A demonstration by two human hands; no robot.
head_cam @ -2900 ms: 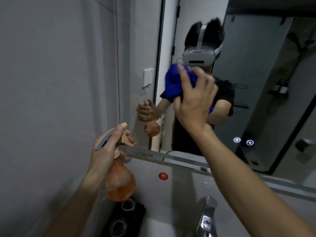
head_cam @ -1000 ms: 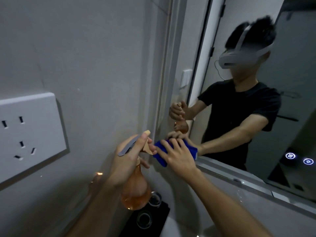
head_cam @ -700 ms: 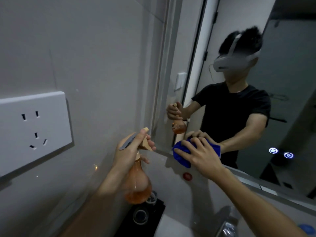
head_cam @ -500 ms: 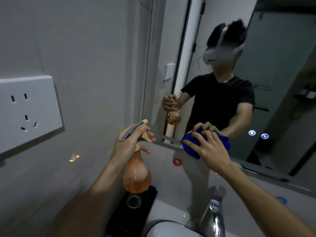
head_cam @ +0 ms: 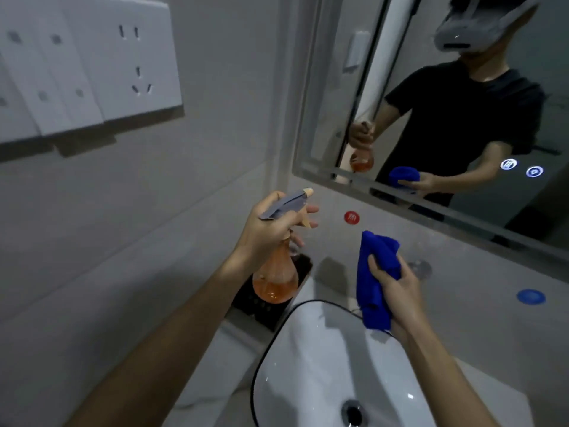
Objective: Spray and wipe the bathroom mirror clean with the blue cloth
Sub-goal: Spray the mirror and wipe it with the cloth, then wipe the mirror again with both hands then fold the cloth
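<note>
Blue cloth, one, bunched and folded, held upright in the right hand with thumb and fingers curled round its middle; it hangs over the back rim of the basin, well clear of the glass. Mirror, one, wall-mounted at upper right, its lower edge running down to the right above the tiled splashback; it carries two small lit round icons near its lower right and reflects a person in a dark short-sleeved top with bottle and cloth. Spray bottle, one, bulb-shaped and translucent orange, with orange liquid filling its lower part; grey trigger head and pale nozzle tip pointing right toward the mirror. The left hand grips its neck, fingers wrapped round at the trigger, bottle body hanging below the fist. Black tray, one, on the counter behind and below the bottle; its contents are too dark to tell. Wash basin, one, white with a thin black rim, holding no visible water; one drain at its bottom. Stickers on the splashback, two: one red round, one blue round. Wall sockets, a white row at upper left; the count is blurred by motion.
</note>
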